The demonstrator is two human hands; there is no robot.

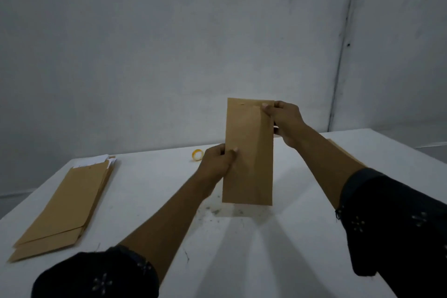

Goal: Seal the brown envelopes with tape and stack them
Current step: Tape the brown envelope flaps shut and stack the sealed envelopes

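dim, bluish | soft forked arm shadows | slight blur | edges bowed

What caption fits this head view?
Both hands, left hand and right hand, hold a brown envelope upright above the table.

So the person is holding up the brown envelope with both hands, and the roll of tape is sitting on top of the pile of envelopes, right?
Not quite. Both hands, left hand and right hand, do hold up the brown envelope, but the roll of tape sits on the bare white table, apart from the pile of envelopes. The head view shows it.
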